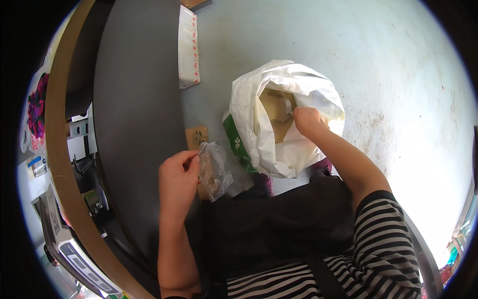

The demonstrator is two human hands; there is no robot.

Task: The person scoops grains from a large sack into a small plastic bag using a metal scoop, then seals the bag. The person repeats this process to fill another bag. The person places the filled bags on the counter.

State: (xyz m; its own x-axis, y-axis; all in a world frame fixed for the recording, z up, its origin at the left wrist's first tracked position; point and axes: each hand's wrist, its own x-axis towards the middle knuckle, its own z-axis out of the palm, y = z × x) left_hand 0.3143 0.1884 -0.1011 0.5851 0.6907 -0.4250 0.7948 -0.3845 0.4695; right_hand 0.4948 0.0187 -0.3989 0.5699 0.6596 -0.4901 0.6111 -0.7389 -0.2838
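My left hand point(180, 175) pinches the rim of a small clear zip bag point(214, 170), which hangs open with some brownish material showing in it. A large white woven sack point(244, 112) with a green printed side stands before me, its mouth rolled open. Tan powder or fine grain point(272, 104) lies within. My right hand point(308, 121) reaches into the sack's mouth, closed around the end of a whitish scoop or cup point(287, 108) that rests against the powder. The fingers partly hide its handle.
A dark grey tabletop point(138, 93) runs along my left. At its edge are a white packet with red print point(189, 48) and a brown printed box or block point(196, 137). Beyond a wooden ledge point(63, 149) stands a device with a light panel point(87, 267). The pale floor point(388, 93) has dark stains.
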